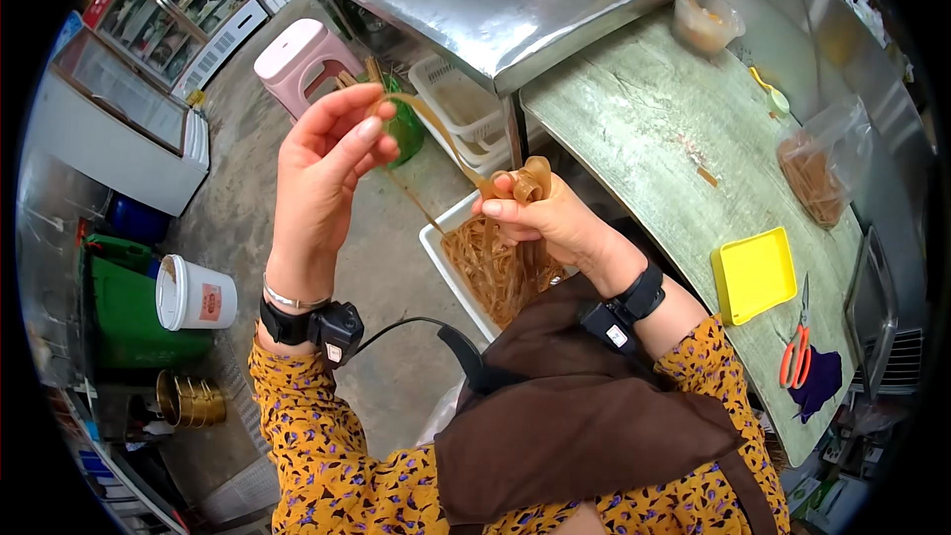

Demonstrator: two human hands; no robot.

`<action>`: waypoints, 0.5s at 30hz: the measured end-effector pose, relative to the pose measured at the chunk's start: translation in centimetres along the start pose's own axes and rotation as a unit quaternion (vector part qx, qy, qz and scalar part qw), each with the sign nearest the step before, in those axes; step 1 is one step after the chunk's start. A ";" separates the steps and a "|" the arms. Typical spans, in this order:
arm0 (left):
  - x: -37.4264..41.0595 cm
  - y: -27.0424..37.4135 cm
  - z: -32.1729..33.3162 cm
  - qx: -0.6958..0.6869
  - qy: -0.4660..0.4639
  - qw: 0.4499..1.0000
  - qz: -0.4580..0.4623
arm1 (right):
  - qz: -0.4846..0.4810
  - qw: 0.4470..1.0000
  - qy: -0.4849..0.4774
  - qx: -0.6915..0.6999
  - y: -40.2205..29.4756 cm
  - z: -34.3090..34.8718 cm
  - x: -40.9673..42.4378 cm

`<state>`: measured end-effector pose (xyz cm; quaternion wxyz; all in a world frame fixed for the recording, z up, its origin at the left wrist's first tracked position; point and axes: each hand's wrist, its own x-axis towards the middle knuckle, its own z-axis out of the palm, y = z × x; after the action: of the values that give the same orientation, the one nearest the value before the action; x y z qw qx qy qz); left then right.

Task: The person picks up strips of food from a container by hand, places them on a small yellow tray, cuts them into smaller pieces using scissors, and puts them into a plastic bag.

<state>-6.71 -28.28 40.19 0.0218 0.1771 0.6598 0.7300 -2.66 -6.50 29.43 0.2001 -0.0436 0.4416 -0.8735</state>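
Note:
A long, flat, translucent brown strip (437, 122), perhaps of kelp or noodle, stretches between my two hands. My left hand (334, 137) is raised on the left and pinches the strip between thumb and fingers. A thinner length (412, 197) hangs from near that hand down into a white plastic tub (438, 256). Gathered in my right hand (546, 219) is a bundle of folded and curled strips (530, 182), gripped between thumb and fingers, with its ends trailing downward. Beneath, the tub holds a tangled heap of similar strips (483, 267).
To the right, a greenish worktop (631, 119) carries a yellow tray (756, 276), orange-handled scissors (796, 357), a dark purple cloth (819, 386) and a bag of brown strips (813, 178). A steel table's corner (505, 78) juts ahead. A pink stool (301, 56) and white bucket (195, 296) stand left.

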 end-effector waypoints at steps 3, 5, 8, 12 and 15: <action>-1.3 -0.9 -1.1 0.008 0.018 1.000 0.006 | -0.033 0.999 0.011 -0.004 -0.4 0.1 -0.1; -2.4 -1.5 -1.5 0.033 -0.037 0.999 0.009 | -0.058 0.997 0.032 -0.030 -0.5 0.1 0.0; -4.4 -2.1 -1.1 0.127 -0.056 0.990 -0.026 | -0.116 0.984 0.092 -0.101 0.0 0.5 0.5; -5.3 -5.9 -0.6 0.373 -0.010 0.924 0.081 | -0.188 0.963 0.129 -0.142 0.5 1.0 0.7; -4.9 -8.3 -0.8 0.312 0.019 0.949 0.047 | -0.159 0.979 0.092 -0.091 -0.1 1.1 0.3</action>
<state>-3.98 -29.25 30.91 -0.0814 0.1917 0.8459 0.4910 -2.66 -7.39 30.13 0.0122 -0.0509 0.5230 -0.8507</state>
